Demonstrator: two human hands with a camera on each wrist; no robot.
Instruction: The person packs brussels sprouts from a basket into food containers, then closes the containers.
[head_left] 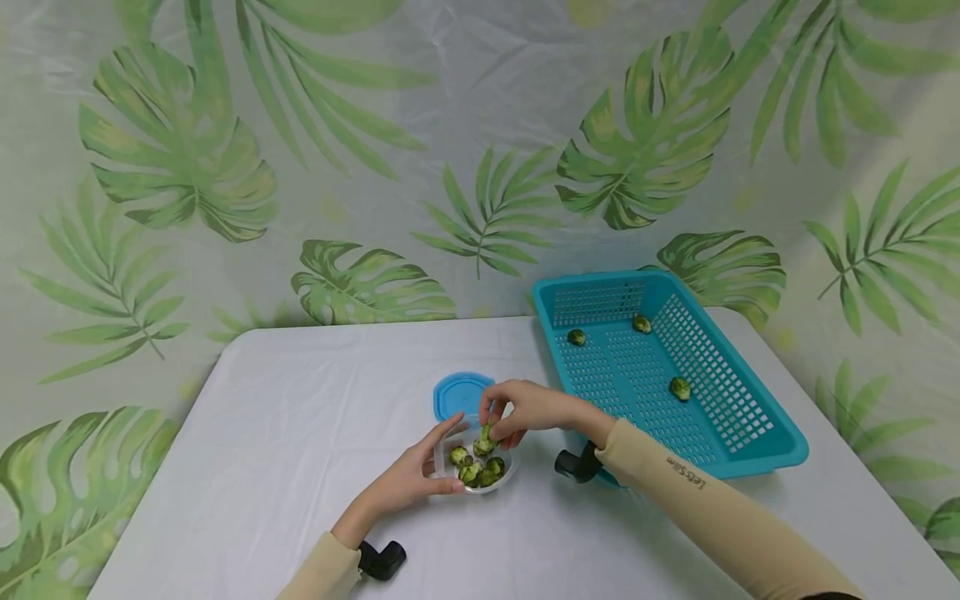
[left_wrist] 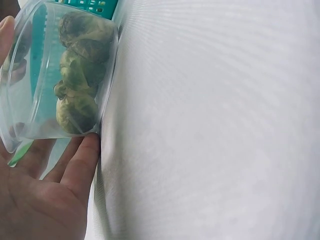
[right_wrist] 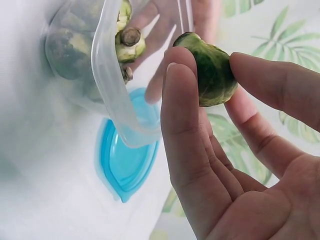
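Observation:
My right hand (head_left: 534,406) pinches a green Brussels sprout (right_wrist: 214,72) between thumb and fingertips, just above the mouth of a clear plastic container (head_left: 489,487). Around that container's left side lies my left hand (head_left: 405,479), its thumb on the near side and its fingers on the far side. Several Brussels sprouts (left_wrist: 82,72) sit inside the container, seen through its wall in the left wrist view. Behind it a blue lid (head_left: 459,390) lies flat on the table, partly covered by the right fingertips in the head view.
A large turquoise perforated basket (head_left: 738,358) stands on the right of the white-covered table (head_left: 300,400). In it are a sprout (head_left: 679,388) at the right, another sprout (head_left: 576,337) at the left and a third sprout (head_left: 642,323) at the back. A leaf-patterned sheet (head_left: 360,208) hangs behind.

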